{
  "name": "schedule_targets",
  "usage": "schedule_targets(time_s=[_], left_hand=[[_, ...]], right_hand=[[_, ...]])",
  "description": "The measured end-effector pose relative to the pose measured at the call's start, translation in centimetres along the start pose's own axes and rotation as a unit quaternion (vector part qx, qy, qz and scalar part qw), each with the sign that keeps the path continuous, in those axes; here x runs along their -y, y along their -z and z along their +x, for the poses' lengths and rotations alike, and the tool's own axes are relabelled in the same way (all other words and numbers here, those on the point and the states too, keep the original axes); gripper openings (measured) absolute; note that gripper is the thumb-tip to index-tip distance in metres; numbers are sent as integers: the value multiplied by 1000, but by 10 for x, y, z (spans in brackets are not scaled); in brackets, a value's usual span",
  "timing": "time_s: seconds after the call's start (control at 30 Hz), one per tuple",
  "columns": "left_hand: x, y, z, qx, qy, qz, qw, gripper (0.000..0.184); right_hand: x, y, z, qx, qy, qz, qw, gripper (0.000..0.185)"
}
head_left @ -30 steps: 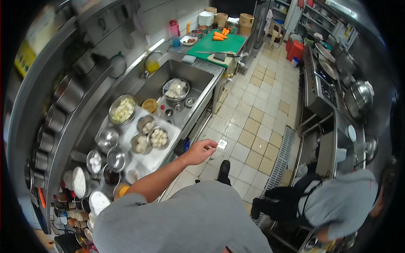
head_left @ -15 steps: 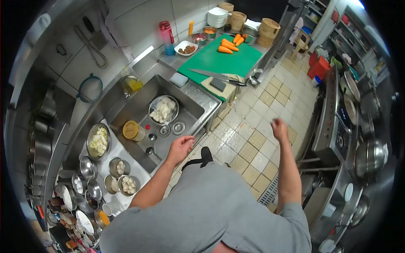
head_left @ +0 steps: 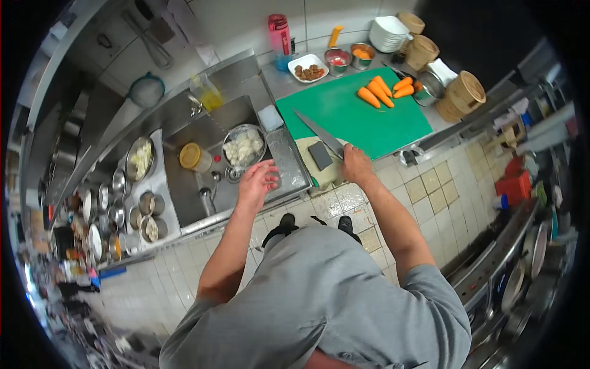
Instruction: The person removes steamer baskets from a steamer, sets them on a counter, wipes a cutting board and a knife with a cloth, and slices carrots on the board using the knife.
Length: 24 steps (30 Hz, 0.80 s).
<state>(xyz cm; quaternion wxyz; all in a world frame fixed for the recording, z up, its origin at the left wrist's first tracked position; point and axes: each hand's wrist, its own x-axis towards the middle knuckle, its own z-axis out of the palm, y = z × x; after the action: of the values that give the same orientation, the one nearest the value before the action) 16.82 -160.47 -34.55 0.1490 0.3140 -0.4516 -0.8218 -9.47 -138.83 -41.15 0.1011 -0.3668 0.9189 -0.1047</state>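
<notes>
My right hand (head_left: 356, 165) is closed round the handle of a long kitchen knife (head_left: 319, 132). Its blade points away to the upper left, across the corner of a green cutting board (head_left: 319, 98). Just beside the blade, a dark sharpening stone (head_left: 319, 156) rests on a folded pale cloth (head_left: 305, 147). My left hand (head_left: 257, 184) hovers above the front edge of the sink with loosely bent, parted fingers, and nothing shows in it. Near it in the sink sits a metal bowl (head_left: 263, 155) of white food pieces (head_left: 243, 147). Several carrots (head_left: 380, 91) lie on the board's far side.
Behind the board stand a white dish (head_left: 308, 69) of brown food, small metal bowls (head_left: 338, 60), a pink bottle (head_left: 279, 34) and bamboo steamers (head_left: 461, 97). A yellow-lidded jar (head_left: 192, 157) is in the sink (head_left: 178, 194). Metal bowls (head_left: 140, 158) line the left counter.
My view has turned toward the counter. My right hand has gone from over the floor to the knife handle and closed on it. My left hand's fingers have opened.
</notes>
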Motion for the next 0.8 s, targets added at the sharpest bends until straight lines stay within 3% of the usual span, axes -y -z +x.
schedule_targets(time_s=[0.07, 0.13, 0.23, 0.3, 0.37, 0.4, 0.63, 0.8], left_hand=[[21, -22, 5, -23, -2, -26, 999, 35], [38, -55, 16, -79, 56, -83, 992, 38], [45, -95, 40, -60, 46, -116, 990, 48], [34, -125, 37, -66, 39, -133, 988, 50], [22, -151, 27, 31, 1, -186, 982, 49], [19, -161, 21, 31, 3, -182, 983, 49], [45, -188, -7, 108, 17, -246, 963, 36], [73, -193, -6, 103, 44, -191, 975, 34]], right_hand=[[-18, -5, 4, -24, 46, 37, 998, 30], [-27, 6, -2, -55, 84, 72, 992, 31], [-28, 54, -40, -83, 112, 146, 979, 31], [-27, 89, -69, -100, 188, 205, 955, 34], [-31, 100, -87, -89, 206, 228, 948, 35], [-35, 106, -94, -86, 216, 245, 941, 36], [-71, 107, -119, -56, 219, 271, 936, 34], [-99, 90, -137, -54, 181, 277, 942, 36]])
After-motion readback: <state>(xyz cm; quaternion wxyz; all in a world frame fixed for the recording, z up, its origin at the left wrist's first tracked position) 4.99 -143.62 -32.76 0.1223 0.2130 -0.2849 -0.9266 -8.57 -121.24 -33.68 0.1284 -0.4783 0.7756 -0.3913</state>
